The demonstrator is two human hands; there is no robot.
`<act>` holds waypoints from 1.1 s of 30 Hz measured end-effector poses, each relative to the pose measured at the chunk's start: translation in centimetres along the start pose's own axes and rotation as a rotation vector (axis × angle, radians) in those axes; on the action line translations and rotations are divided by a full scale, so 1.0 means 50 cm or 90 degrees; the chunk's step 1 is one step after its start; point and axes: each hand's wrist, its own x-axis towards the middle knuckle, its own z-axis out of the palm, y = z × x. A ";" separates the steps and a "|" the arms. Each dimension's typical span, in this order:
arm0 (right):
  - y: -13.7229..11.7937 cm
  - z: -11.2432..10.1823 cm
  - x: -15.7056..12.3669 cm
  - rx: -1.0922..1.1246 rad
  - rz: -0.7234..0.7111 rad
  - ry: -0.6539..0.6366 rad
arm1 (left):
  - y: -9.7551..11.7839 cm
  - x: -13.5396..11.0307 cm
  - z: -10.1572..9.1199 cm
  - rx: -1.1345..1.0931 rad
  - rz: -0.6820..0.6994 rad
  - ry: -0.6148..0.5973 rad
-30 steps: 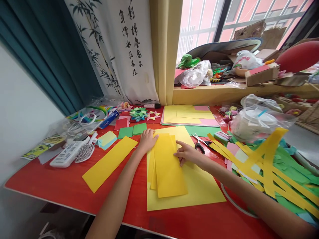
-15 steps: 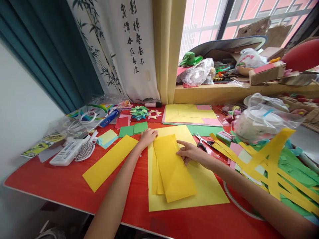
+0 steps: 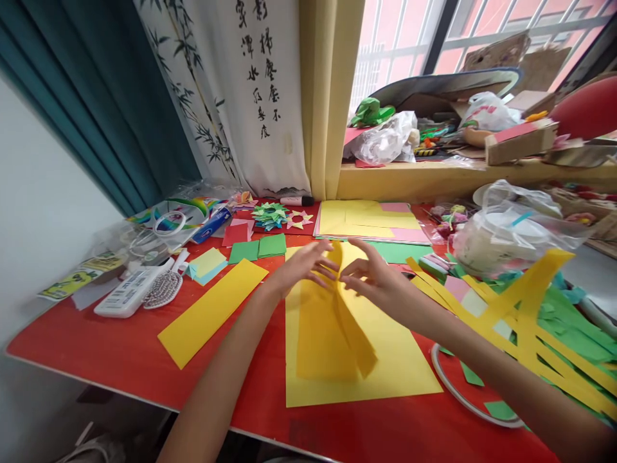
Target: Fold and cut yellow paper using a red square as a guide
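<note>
A folded strip of yellow paper [image 3: 328, 334] stands partly raised over a larger pale yellow sheet [image 3: 400, 360], its right flap blurred by motion. My right hand [image 3: 373, 276] pinches the strip's upper edge between curled fingers and thumb, with the index finger lifted. On the other side, my left hand [image 3: 306, 267] has its fingers spread beside the top of the strip; they seem to touch it, without a clear grip. Left of my left forearm lies another yellow strip [image 3: 212, 313], flat on the red table [image 3: 120, 341].
Green paper squares [image 3: 258, 249], a hairbrush [image 3: 164, 290] and a white box [image 3: 132, 292] lie to the left. Behind is a stack of coloured paper [image 3: 361, 218]. Yellow cut strips [image 3: 525, 315], green scraps and a plastic bag [image 3: 511, 231] crowd the right side.
The strip, lying fanned on the pale sheet before, is now lifted and bent upward. My left hand's fingers have spread and moved right; my right hand has gone from pointing to pinching.
</note>
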 end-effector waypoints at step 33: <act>0.090 -0.033 0.049 0.356 0.227 0.099 | 0.006 -0.004 -0.009 -0.129 -0.025 0.092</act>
